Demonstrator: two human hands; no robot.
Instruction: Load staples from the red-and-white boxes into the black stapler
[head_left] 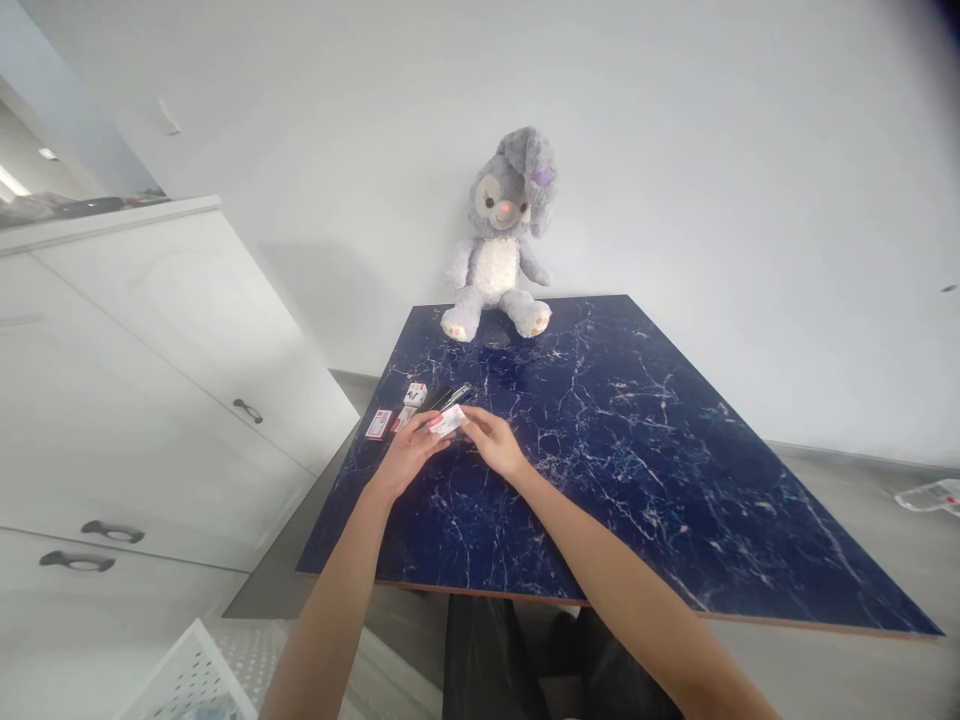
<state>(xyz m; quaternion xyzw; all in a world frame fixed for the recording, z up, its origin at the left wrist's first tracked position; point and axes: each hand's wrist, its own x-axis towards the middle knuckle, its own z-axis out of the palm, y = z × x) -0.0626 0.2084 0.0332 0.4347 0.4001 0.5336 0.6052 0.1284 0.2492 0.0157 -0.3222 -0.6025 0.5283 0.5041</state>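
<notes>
Pinching white-red box [448, 421] | left hand [409, 455]: narrow grip, left end | right hand [491, 441]: narrow grip, right edge

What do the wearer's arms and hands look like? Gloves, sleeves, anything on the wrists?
Left hand and right hand: both bare, no gloves. Forearms bare, no sleeves in view. No watch, band or cable visible. Rings: too small to tell.

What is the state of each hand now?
Left hand: holding the small red-and-white box.
Right hand: at the same box's right end; whether gripping cannot be told.
</notes>
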